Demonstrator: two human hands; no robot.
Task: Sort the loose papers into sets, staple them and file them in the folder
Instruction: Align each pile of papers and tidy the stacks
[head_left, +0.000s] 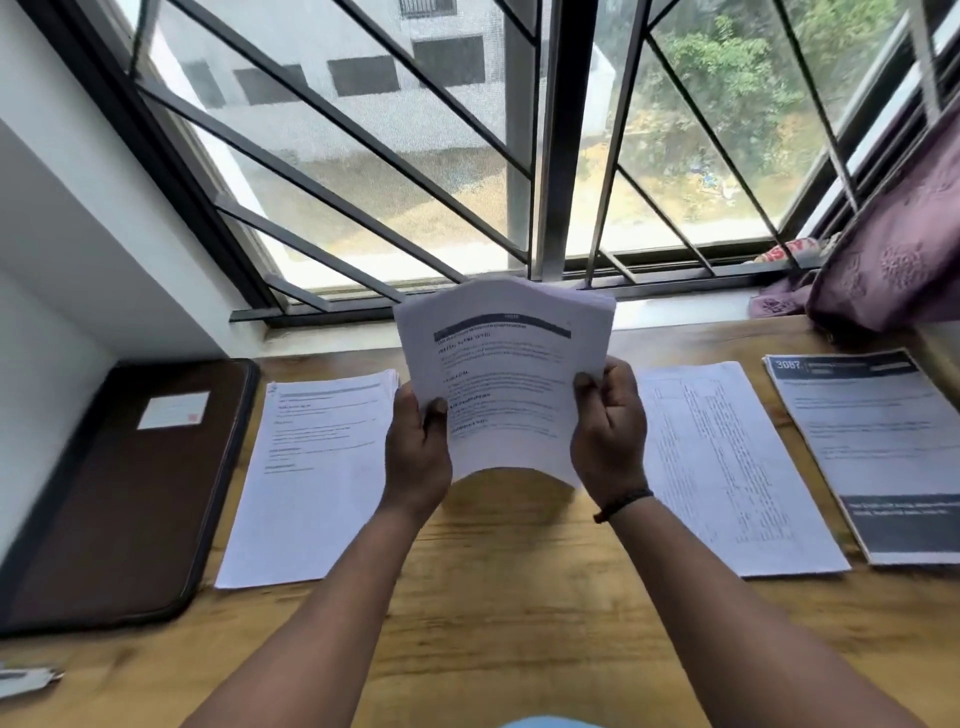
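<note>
A stack of printed papers (501, 374) is held upright above the middle of the wooden table (519, 597). My left hand (415, 447) grips its lower left edge, thumb on the front page. My right hand (608, 431) grips the lower right edge the same way. Three paper sets lie flat on the table: one white set (306, 483) left of my hands, one white set (727, 467) to the right, and a set with a dark header and footer (878, 452) at the far right. A closed brown zip folder (124, 493) lies at the far left.
A grey object that may be a stapler (26, 680) shows at the left front edge. A barred window (545, 156) runs along the table's far side. A purple curtain (898, 249) hangs over the far right corner, above bunched cloth on the sill.
</note>
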